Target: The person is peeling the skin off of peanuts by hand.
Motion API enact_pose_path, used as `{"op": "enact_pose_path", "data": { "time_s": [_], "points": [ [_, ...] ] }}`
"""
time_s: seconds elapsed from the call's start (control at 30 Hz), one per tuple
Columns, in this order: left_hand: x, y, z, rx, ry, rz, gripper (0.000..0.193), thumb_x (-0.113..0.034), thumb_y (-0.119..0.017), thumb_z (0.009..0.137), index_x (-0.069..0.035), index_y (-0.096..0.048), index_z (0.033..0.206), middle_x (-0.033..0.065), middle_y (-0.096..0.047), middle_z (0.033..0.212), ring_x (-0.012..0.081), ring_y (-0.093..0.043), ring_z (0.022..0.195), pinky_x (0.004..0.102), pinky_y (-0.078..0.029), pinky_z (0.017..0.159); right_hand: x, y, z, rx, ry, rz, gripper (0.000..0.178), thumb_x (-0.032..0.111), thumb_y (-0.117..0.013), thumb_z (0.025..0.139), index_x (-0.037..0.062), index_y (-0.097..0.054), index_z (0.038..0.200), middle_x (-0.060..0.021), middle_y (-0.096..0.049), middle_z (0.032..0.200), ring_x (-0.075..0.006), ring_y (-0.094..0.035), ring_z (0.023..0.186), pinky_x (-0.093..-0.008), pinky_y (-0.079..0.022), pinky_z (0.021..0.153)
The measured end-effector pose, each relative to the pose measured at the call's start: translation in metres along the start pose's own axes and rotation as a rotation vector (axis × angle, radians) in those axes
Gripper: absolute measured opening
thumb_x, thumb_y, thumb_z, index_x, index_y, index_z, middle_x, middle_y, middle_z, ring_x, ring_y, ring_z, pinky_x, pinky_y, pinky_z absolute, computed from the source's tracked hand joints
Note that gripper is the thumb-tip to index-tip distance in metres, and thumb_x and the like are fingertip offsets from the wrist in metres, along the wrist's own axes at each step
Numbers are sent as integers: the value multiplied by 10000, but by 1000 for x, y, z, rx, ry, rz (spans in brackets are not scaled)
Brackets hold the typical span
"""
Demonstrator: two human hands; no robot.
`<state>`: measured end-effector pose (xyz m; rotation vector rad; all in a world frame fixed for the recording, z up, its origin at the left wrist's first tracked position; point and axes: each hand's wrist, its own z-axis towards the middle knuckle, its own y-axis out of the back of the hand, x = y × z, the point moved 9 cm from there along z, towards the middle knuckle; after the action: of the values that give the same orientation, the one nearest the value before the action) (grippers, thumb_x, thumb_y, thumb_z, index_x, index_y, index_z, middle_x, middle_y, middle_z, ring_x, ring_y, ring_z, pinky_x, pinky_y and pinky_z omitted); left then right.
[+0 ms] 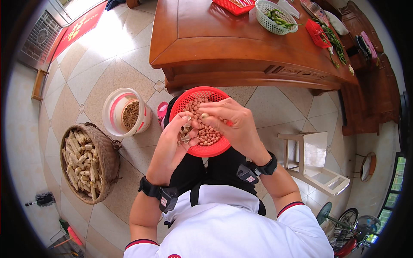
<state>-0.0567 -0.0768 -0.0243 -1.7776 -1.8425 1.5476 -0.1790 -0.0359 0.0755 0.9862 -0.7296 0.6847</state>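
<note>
A round red plastic basket [211, 151] full of shelled pink-brown peanuts [209, 134] rests on my lap. Over its left side, my left hand [172, 139] is closed round several broken peanut shells [186, 134], which show between the fingers and palm. Above the basket's right half, my right hand [232, 122] pinches a small pale peanut pod [205, 115] between thumb and fingertips. The fingers partly cover that pod, so I cannot tell whether it is whole or cracked.
A white bucket [112, 112] holding brown shells [130, 115] stands left of me, near a woven basket [112, 165] of corncobs [81, 163]. Ahead is a wooden table [206, 36] with a pale green basket [279, 28] of green peppers. A white chair [314, 150] is at right.
</note>
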Motion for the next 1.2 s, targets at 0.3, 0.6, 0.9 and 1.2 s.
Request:
{"op": "enact_pose_path", "data": {
  "time_s": [0.3, 0.6, 0.9, 1.2],
  "points": [
    [2, 6, 1, 3, 7, -186, 200, -256, -414, 994, -79, -492, 945, 36, -516, 853, 96, -434, 660, 207, -377, 524, -67, -39, -14, 273, -107, -464, 152, 197, -638, 820, 48, -652, 844, -101, -652, 795, -303, -630, 756, -399, -496, 653],
    [-4, 10, -1, -21, -24, -78, 208, -262, -418, 1000, -85, -491, 916, 11, -493, 813, 57, -403, 604, 173, -327, 461, -69, -60, -13, 300, -62, -611, 109, 155, -651, 786, 55, -609, 773, -96, -635, 769, -270, -642, 756, -383, -508, 632],
    [2, -1, 0, 21, -20, 153, 187, -243, -529, 965, -60, -566, 984, -59, -513, 787, -7, -397, 605, 140, -305, 467, -55, -36, -13, 162, -308, 586, 199, 155, -620, 896, 18, -677, 1030, -93, -610, 1124, -154, -568, 1042, -287, -459, 864],
    [7, 0, 2, 12, -25, 175, 162, -222, -596, 935, -60, -607, 947, -92, -468, 712, -23, -350, 546, 141, -264, 447, -41, -28, -18, 100, -274, 450, 182, 123, -640, 880, 23, -679, 1027, -55, -607, 1045, -97, -570, 916, -210, -451, 725]
  ]
}}
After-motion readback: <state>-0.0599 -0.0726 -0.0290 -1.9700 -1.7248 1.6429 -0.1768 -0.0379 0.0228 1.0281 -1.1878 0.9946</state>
